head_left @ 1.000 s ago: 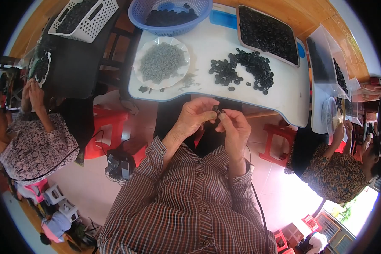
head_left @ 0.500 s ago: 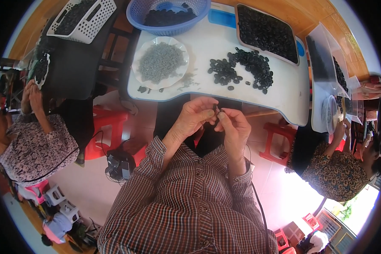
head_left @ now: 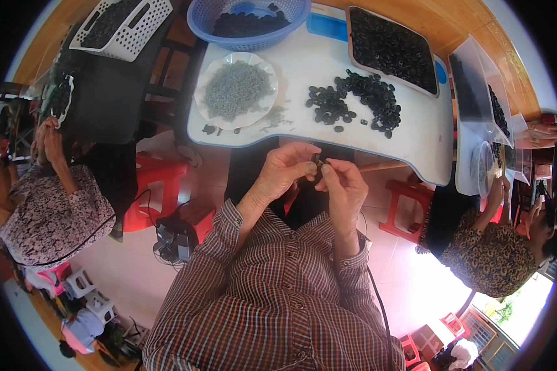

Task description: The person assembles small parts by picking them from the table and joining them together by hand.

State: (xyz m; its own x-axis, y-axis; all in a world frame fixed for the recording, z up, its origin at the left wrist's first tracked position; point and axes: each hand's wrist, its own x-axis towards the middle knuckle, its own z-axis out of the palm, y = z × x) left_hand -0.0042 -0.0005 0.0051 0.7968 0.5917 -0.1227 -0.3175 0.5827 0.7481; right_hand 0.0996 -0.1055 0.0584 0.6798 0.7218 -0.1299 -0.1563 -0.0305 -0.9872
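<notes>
Basically unchanged: left hand (head_left: 283,172) and right hand (head_left: 343,185) still pinching small black ring (head_left: 319,162) together below table (head_left: 414,133) edge.

Both hands, left hand (head_left: 283,171) and right hand (head_left: 345,185), pinch what seems a small black ring (head_left: 319,162)

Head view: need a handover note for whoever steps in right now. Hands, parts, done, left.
Left hand: pinching a small black ring at the fingertips.
Right hand: fingertips on the same ring, both hands held together just below the table edge.
Parts: loose pile of black rings on the table, grey bits on the white plate, more black rings in the tray and blue basket.
Done: cannot tell a count.
Left: the loose pile is still large.
</notes>
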